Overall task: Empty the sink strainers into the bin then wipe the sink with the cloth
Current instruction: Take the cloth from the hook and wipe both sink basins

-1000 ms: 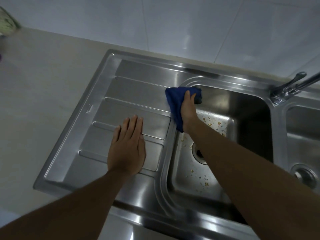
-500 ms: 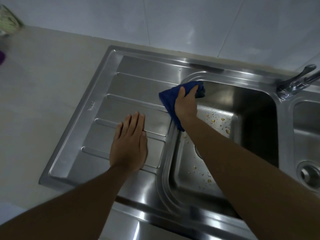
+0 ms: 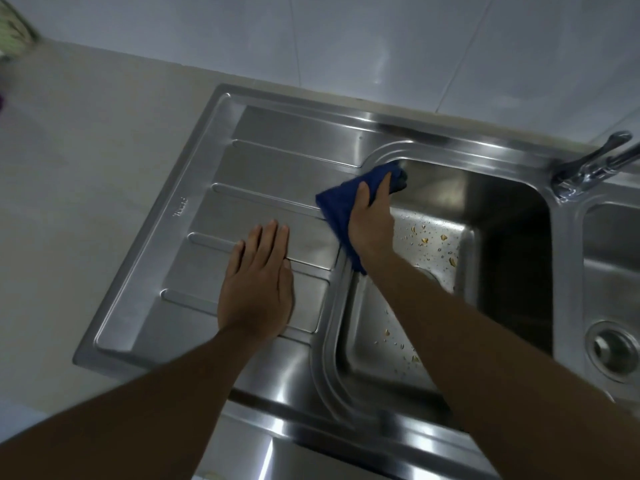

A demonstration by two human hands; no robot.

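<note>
A stainless steel sink [image 3: 505, 209] has a ribbed draining board [image 3: 263, 174] on its left. My right hand [image 3: 370, 220] presses a dark blue cloth [image 3: 337, 202] onto the rim at the basin's back left corner. My left hand [image 3: 258, 285] lies flat, fingers together, on the draining board and holds nothing. Water drops and small yellowish food bits [image 3: 436, 240] dot the basin floor. My right forearm hides most of this basin's drain. A second basin at the right edge shows its round strainer [image 3: 611, 349].
A chrome tap [image 3: 588, 168] stands behind the divider between the two basins. A pale worktop [image 3: 86, 161] runs to the left, with a blurred greenish object [image 3: 14, 32] at the top left corner. White wall tiles [image 3: 381, 50] back the sink.
My right hand with the cloth has slid a little left along the basin's rim corner. The left hand stays flat on the draining board. The view has shifted slightly.
</note>
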